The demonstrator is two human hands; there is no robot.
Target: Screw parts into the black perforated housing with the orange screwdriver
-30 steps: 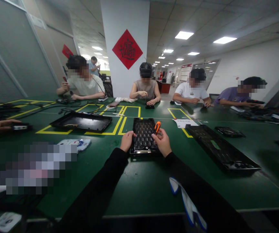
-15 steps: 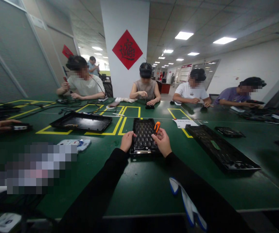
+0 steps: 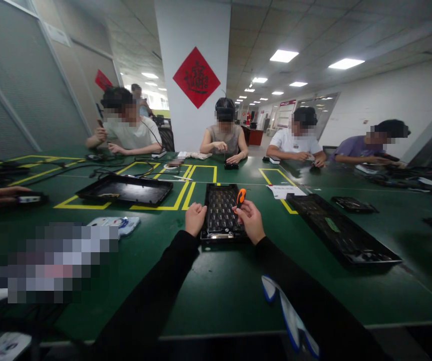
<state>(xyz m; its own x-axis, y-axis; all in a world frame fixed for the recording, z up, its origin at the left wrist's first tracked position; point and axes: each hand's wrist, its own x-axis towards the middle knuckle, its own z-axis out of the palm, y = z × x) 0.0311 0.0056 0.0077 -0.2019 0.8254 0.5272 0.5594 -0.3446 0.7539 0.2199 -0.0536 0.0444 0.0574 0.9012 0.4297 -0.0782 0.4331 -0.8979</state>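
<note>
In front of me on the green table lies a black electronics case [image 3: 221, 228], its inside facing up, with rows of small shiny parts and a silvery piece near its front edge. My left hand [image 3: 195, 219] is closed at the case's left edge, fingers curled against it; their undersides are hidden. Over the case's right side, my right hand [image 3: 251, 220] pinches an orange-and-black screwdriver [image 3: 240, 197], handle up. Its tip cannot be made out against the dark case.
A black tray-like cover [image 3: 126, 189] lies to the left; a long black casing [image 3: 346, 228] with a green piece inside lies to the right. Beyond it are a smaller black part [image 3: 353, 204] and a white paper [image 3: 285, 191]. Cables and several people line the far side.
The screwdriver handle has swung more upright and slightly left in my right hand. My left hand has shifted slightly left, its fingers lying less over the case.
</note>
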